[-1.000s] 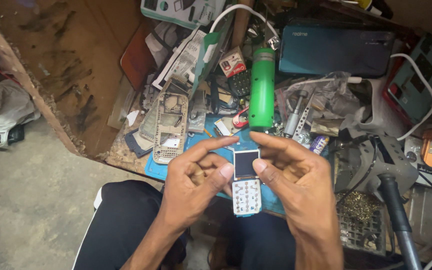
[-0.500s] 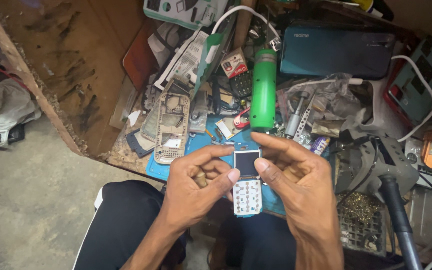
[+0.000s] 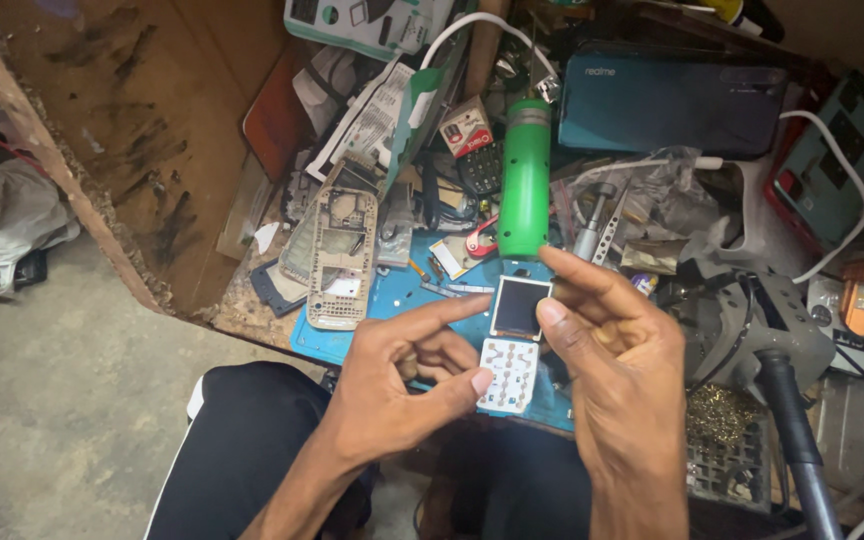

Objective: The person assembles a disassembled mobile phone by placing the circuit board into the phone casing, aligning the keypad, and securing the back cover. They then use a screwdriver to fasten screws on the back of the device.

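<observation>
Small keypad phone [image 3: 512, 345] sits pinched between both hands' fingertips.

Phone [image 3: 512, 345] between hands; canister [image 3: 525, 180] behind; frame [image 3: 337, 260] left.

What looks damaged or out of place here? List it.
The small phone between the left hand and right hand has no casing, its screen and keypad bare. An empty phone frame lies on the cluttered bench amid loose parts.

phone [image 3: 512, 345] edges hidden by fingers [image 3: 562, 325]
</observation>
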